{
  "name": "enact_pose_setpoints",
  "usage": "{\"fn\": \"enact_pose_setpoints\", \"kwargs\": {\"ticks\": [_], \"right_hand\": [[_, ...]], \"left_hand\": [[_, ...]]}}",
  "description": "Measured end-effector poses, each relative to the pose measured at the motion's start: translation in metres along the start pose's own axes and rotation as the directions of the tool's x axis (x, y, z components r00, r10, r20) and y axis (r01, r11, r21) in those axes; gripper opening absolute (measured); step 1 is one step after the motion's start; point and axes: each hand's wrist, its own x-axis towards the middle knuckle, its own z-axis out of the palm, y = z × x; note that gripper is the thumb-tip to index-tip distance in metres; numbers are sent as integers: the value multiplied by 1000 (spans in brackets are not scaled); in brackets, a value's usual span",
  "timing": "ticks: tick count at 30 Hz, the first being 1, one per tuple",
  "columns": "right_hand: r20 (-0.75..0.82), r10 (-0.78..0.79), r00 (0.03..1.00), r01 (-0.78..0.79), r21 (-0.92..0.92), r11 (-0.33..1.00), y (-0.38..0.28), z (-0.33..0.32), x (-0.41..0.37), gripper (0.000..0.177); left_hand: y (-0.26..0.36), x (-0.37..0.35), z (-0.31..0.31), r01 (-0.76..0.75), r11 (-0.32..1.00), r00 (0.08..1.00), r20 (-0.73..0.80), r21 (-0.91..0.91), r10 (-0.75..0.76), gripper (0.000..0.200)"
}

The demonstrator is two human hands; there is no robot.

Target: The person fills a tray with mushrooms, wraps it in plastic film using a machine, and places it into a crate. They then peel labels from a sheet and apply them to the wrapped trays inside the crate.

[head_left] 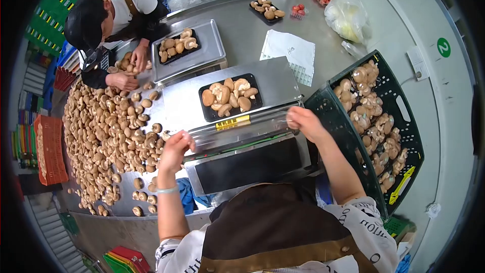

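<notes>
A sheet of clear plastic film (pixel 252 130) stretches between my two hands across the front of a metal wrapping machine (pixel 179 102). My left hand (pixel 175 149) pinches its left end, slightly blurred. At the other end my right hand (pixel 306 123) closes on the film near the machine's right side. Just beyond the film, a black tray (pixel 205 114) of brown mushrooms (pixel 229 93) sits on the metal top. A yellow label (pixel 232 122) with dark printing shows at the tray's near edge. Below the film lies the machine's dark flat plate (pixel 250 164).
Loose mushrooms (pixel 106 131) heap on the left, where a co-worker's hands (pixel 131 71) handle some. A filled tray (pixel 178 46) rests on a scale (pixel 214 53). Paper (pixel 288 50) lies behind the machine. At right, a green crate (pixel 411 136) holds wrapped mushroom packs.
</notes>
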Motion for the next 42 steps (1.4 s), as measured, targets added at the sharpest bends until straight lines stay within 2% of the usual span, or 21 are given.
{"fn": "enact_pose_setpoints", "kwargs": {"ticks": [3,5,7,9,10,11,12,13,14,16,18,20,22,23,24,25,26,28,32,36,42], "right_hand": [[116,-219,969,176,300,938,-51,22,-9,27],[132,-451,883,362,422,831,-82,37,14,29],[-197,-447,872,489,359,795,-100,52,47,20],[-96,-602,792,610,105,785,-99,59,99,17],[-114,-575,810,546,-210,811,-90,56,125,18],[-145,-553,821,420,-502,756,-76,52,148,19],[-109,-540,835,367,-622,692,-56,48,168,20],[-112,-408,906,145,-824,548,-33,33,189,21],[-81,-344,935,112,-855,507,-23,30,193,21],[-14,-200,980,71,-908,412,-11,33,193,24],[-1,-133,991,71,-840,537,-20,35,188,29],[86,-114,990,141,-699,701,-14,27,181,42],[147,112,983,34,-740,671,-19,26,159,45],[61,247,967,-111,-773,625,-17,27,149,45],[85,176,981,-44,-782,622,-10,29,136,42],[204,-132,970,243,-782,574,3,27,129,39],[318,-413,854,493,-747,445,16,25,124,37],[145,-318,937,315,-745,589,11,37,102,33],[-39,-304,952,198,-679,707,-29,64,59,31],[-59,-301,952,201,-620,758,-68,89,8,29],[-103,70,992,-112,-504,856,-27,88,-53,31]], "left_hand": [[60,-5,-4,-29,995,991,130,-91,40,27],[86,13,-5,-210,937,954,153,-278,259,26],[101,41,14,-373,775,905,-15,-510,426,15],[91,98,18,-539,808,836,-30,-239,548,16],[73,125,18,-576,817,817,-73,-37,572,18],[50,150,9,-512,826,836,-84,234,542,20],[29,170,10,-525,782,817,-58,337,574,22],[3,186,2,-341,682,870,-56,647,489,22],[-17,192,3,-375,682,873,-7,628,487,19],[-14,182,13,-237,703,937,-32,671,347,16],[-15,178,12,-288,809,944,7,512,331,13],[-4,161,11,-152,956,985,118,252,125,19],[11,132,18,79,928,976,161,363,-146,26],[0,125,17,19,883,986,138,469,-95,31],[-11,118,16,-41,821,991,127,570,-39,36],[-12,107,19,-42,805,994,107,591,-27,40],[-17,99,21,-103,804,995,77,586,71,38],[-20,89,26,-332,622,929,130,709,347,37],[12,47,60,-329,682,891,-25,653,454,31],[48,-13,78,-252,837,939,-86,486,332,29],[-2,-64,83,139,910,989,-94,390,-110,43]]}}
